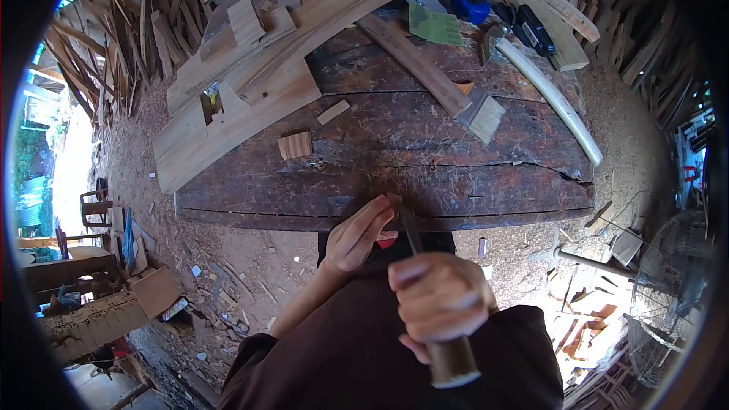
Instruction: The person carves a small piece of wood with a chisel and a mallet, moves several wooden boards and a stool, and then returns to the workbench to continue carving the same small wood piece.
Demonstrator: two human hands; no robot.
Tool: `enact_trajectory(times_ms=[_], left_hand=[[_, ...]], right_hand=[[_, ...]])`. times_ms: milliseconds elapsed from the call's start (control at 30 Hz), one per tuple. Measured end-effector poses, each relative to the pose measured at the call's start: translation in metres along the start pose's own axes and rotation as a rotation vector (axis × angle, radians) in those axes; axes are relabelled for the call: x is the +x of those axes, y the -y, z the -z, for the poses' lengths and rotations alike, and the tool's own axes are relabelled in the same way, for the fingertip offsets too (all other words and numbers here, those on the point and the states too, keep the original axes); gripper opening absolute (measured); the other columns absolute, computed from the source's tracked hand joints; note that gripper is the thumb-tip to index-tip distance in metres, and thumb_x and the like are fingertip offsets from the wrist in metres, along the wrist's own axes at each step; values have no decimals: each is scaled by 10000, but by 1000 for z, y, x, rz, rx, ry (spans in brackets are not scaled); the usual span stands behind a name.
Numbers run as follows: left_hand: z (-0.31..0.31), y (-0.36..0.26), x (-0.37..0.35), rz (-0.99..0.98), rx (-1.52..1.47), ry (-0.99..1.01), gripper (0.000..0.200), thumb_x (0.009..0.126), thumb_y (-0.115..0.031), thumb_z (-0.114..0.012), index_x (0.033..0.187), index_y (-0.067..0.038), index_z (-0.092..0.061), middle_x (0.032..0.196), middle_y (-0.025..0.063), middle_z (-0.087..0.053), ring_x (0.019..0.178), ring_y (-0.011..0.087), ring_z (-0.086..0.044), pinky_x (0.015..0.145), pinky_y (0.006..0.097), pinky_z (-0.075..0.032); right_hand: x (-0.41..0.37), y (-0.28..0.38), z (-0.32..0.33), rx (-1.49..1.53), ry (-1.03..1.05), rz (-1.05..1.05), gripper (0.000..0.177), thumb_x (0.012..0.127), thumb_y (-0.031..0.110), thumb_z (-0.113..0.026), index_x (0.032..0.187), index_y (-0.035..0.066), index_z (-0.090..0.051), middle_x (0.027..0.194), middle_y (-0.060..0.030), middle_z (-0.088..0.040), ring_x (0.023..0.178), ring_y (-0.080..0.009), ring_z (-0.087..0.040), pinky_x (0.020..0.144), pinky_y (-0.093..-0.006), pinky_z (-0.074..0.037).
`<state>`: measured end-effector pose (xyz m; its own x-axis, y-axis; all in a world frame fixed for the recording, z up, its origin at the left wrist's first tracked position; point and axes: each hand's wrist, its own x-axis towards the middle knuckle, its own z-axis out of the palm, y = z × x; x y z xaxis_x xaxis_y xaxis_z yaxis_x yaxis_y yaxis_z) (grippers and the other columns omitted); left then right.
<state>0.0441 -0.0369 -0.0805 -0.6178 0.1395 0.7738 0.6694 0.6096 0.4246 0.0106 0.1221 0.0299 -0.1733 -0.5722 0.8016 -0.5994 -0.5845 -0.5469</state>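
At the near edge of the worn bench (pixel 364 144), my left hand (pixel 359 234) pinches a small wooden piece (pixel 394 200) between its fingertips. My right hand (pixel 442 296) is wrapped round the thick handle (pixel 453 363) of a tool, slightly blurred. From that fist a narrow blade (pixel 411 229) runs up to the bench edge, its tip beside the small piece; whether they touch is unclear. Two small wood blocks, one striped (pixel 295 146) and one plain (pixel 333 112), lie beyond my left hand.
Wide boards (pixel 243 121) cover the bench's left side. At the back right are a brush (pixel 484 115), a wooden bar (pixel 414 64), a blue tape measure (pixel 471 7), a black tool (pixel 534 30) and a pale curved handle (pixel 552 99). A fan (pixel 668 296) stands at right.
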Motion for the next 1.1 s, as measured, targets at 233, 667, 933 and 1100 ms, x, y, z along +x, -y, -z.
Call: enact_trajectory(times_ms=[233,667,933,1100], left_hand=[[9,2,5,-40,24,80,274,727,16,-672,989,96,-682,1097,190,-639,1012,306,-659,824,325,-587],[-1,-2,0,44,89,-51,248,718,88,-704,964,71,-673,1018,170,-668,871,254,-693,715,294,-586],[-8,-12,11,126,165,-145,268,681,58,-755,934,44,-667,944,133,-684,801,208,-694,650,268,-575],[-5,-8,6,125,138,-122,262,680,72,-742,929,56,-659,950,143,-683,809,218,-694,650,271,-577]], right_hand=[[-1,-5,9,68,83,-21,251,715,160,-707,647,85,-477,559,11,-394,465,-165,-457,573,-341,-382],[2,8,7,-70,-246,53,189,662,16,-621,566,49,-461,446,-21,-433,330,-151,-415,444,-310,-367],[5,-14,-2,-96,-42,22,203,667,-1,-617,566,54,-449,497,-19,-413,381,-156,-416,489,-318,-400],[10,-10,-4,-20,-65,92,252,721,-2,-589,547,61,-418,495,-13,-363,377,-154,-368,459,-326,-352]])
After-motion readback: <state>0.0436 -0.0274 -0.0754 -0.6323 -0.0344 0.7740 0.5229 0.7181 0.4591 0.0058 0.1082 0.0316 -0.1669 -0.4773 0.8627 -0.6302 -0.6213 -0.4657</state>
